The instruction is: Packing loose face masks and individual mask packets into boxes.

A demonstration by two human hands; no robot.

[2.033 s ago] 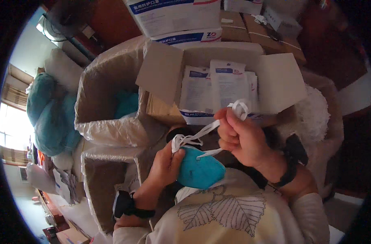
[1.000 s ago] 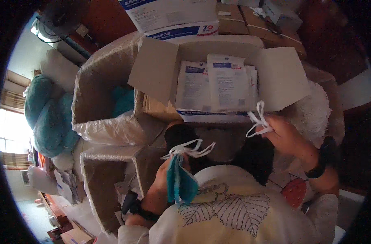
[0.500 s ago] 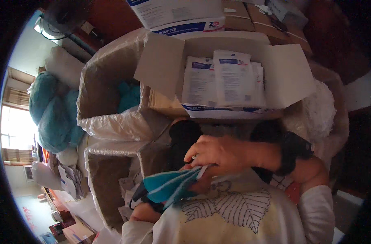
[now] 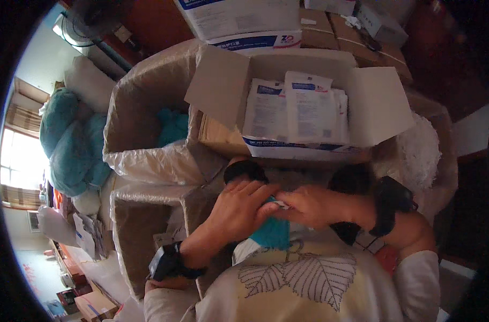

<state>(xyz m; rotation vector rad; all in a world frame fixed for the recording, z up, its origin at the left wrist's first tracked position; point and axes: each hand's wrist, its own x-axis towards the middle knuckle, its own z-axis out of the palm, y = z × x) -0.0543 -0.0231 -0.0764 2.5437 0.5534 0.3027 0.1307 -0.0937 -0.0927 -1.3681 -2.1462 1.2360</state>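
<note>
Close together, the left hand (image 4: pixel 238 210) and right hand (image 4: pixel 310 207) both grip a teal mask (image 4: pixel 271 234), which shows between and below them. Ahead of the hands stands an open box (image 4: pixel 381 104) of white packets (image 4: pixel 311 110); ahead and leftward, a plastic-lined box (image 4: pixel 153 164) holds teal pieces (image 4: pixel 173 127).

Teal mask (image 4: pixel 271 236), partly covered, between left hand (image 4: pixel 241 208) and right hand (image 4: pixel 312 206), white strap (image 4: pixel 281 204) uppermost.

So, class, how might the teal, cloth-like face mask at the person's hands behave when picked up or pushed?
The teal, cloth-like face mask is probably light, being small beside the left hand and right hand. Its visible panel looks uncrumpled, so it may keep some shape, though its cloth-like look suggests it could fold when pushed.
</note>
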